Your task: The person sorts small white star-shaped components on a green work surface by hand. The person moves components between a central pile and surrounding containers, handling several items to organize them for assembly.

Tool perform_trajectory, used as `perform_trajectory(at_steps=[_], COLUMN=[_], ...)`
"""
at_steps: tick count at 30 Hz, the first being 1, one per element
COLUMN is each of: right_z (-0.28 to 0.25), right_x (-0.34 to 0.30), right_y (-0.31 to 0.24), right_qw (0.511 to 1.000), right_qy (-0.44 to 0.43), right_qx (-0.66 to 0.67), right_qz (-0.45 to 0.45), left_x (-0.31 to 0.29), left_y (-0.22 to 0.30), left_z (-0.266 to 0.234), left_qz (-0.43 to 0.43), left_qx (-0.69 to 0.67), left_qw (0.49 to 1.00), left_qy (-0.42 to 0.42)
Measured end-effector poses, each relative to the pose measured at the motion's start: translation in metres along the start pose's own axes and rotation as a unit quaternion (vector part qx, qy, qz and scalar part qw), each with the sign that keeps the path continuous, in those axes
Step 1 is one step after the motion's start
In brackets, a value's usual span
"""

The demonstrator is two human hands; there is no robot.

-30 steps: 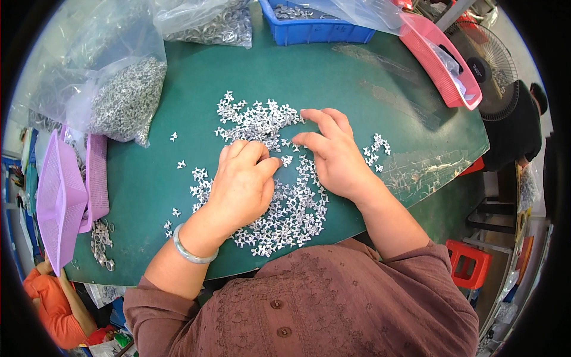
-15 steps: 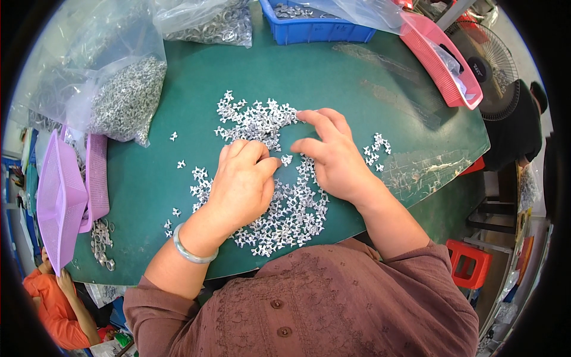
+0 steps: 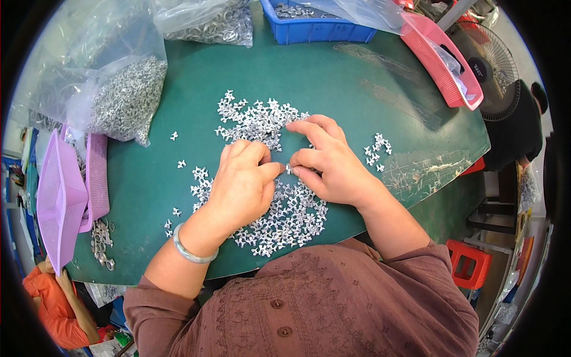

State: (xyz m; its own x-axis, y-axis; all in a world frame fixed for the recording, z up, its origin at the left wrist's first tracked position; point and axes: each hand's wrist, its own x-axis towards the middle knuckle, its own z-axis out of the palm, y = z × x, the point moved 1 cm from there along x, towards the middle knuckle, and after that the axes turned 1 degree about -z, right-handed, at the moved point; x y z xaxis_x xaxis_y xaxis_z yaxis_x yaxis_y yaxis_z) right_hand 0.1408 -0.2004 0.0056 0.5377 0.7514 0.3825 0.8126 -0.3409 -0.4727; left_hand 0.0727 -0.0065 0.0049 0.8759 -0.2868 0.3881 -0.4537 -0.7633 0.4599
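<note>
Over the green table (image 3: 196,71), my left hand (image 3: 241,178), with a pale bangle (image 3: 189,250) on its wrist, is curled closed. Its thumb and forefinger tips meet a small silver metal part (image 3: 289,169). Thumb and forefinger of my right hand (image 3: 339,166) pinch that same part from the other side. Beyond the hands lies a heap of like silver parts (image 3: 256,122). A wider spread of these parts (image 3: 285,220) sits close to my body, partly hidden under my left hand. A small cluster (image 3: 376,150) rests to the right.
Clear bags of metal pieces (image 3: 128,98) stand far left, above purple baskets (image 3: 62,196). A blue bin (image 3: 321,33) and a pink basket (image 3: 437,56) line the far edge. Metal rings (image 3: 101,241) lie at the left. A person in orange (image 3: 56,309) is lower left; a fan (image 3: 485,68) stands right.
My right hand has come in toward the left hand, and its thumb and forefinger have closed on the small metal part. My left hand has hardly moved.
</note>
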Motion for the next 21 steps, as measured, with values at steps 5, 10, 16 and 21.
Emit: perform_trajectory(at_steps=[5, 10, 16, 21], right_z=[0.0049, 0.0084, 0.0041, 0.0046], right_x=[0.0034, 0.0034, 0.0026, 0.0061], right_y=[0.0000, -0.0023, 0.0024, 0.0010], right_qw=[1.000, 0.998, 0.999, 0.996], right_qy=[0.007, 0.015, 0.004, -0.026], right_qx=[-0.003, -0.055, -0.036, -0.071], right_qz=[0.015, 0.042, 0.014, 0.051], left_x=[0.0013, 0.0002, -0.0016, -0.0022], left_y=[-0.0015, -0.0059, -0.0085, -0.0097], left_z=[-0.0019, -0.0083, -0.0092, -0.0089], left_qz=[0.037, -0.083, -0.113, -0.118], left_qx=[-0.031, 0.080, 0.096, 0.114], left_qw=[0.999, 0.993, 0.988, 0.985], left_qy=[-0.018, 0.038, 0.046, 0.049])
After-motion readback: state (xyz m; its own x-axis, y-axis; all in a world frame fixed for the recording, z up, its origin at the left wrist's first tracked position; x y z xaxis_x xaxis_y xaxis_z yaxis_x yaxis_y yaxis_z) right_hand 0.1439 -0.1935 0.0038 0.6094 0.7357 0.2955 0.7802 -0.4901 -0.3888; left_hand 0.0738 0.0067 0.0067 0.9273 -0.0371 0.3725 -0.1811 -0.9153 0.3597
